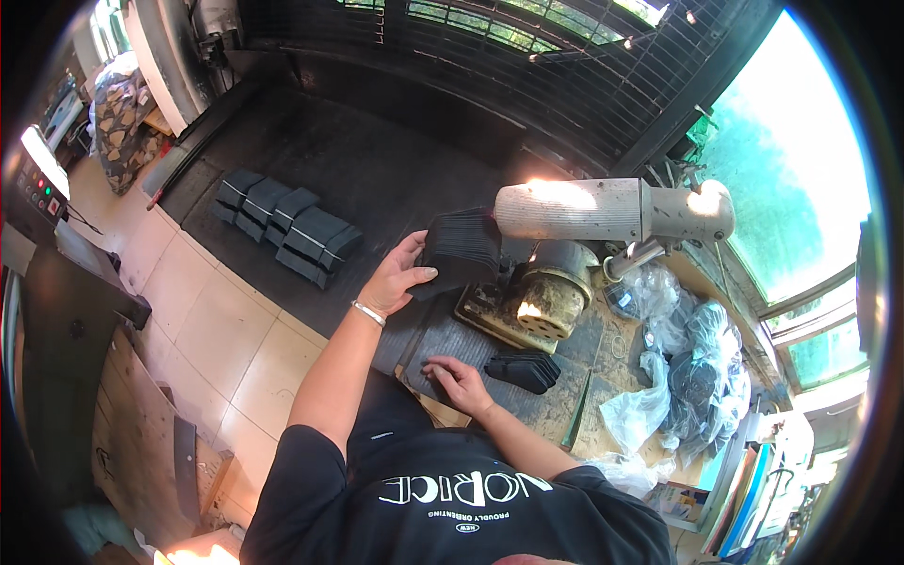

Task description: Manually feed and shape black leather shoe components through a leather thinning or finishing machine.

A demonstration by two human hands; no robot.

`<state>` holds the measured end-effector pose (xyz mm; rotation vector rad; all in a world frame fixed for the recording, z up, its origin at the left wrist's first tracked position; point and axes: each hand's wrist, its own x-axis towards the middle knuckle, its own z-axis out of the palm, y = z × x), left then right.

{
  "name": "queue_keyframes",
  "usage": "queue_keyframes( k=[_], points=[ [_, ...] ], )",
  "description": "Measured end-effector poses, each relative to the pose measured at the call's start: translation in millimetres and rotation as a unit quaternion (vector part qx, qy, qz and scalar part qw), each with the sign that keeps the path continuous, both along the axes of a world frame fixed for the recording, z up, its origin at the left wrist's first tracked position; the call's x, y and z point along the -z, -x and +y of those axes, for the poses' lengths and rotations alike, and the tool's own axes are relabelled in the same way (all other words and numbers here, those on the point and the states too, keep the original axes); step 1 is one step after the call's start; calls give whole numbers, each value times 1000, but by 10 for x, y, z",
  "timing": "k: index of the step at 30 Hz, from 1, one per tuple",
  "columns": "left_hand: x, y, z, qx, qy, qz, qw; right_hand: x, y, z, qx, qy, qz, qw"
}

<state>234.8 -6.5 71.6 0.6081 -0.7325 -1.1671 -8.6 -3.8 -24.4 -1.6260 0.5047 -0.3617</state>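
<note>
My left hand (391, 281), a bracelet on its wrist, grips the near left side of a stack of thin black sheet pieces (460, 247). The thumb lies along the stack and the fingers wrap its far side. The stack stands close against the left end of a pale, rounded lamp-like housing (570, 209). Lower down, at the bench's near edge, my right hand (456, 384) has its fingers curled in; something dark may be at the fingertips, too small to name. Just right of it rests a smaller pile of black pieces (524, 371).
Banded bundles of dark pieces (287, 224) lie on the black work surface (377, 141), left of centre. A dirty metal motor-like body (556, 292) stands below the housing. Clear plastic bags (692, 367) crowd the right. A control box with buttons (42, 188) stands far left.
</note>
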Motion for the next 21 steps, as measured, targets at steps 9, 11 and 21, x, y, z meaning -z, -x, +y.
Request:
queue_keyframes(
  k=[9, 11, 21],
  points=[
    [-7, -37, -157, -29, -14, 49, 998, 14, -3, 2, 6, -3, -5, 1000],
    [2, -58, -219, -46, -3, 75, 996, -3, -7, 11, 7, -8, -7, 1000],
    [41, -127, -502, -79, -6, 112, 990, 20, 4, 12, 4, -11, -9, 1000]
  ],
)
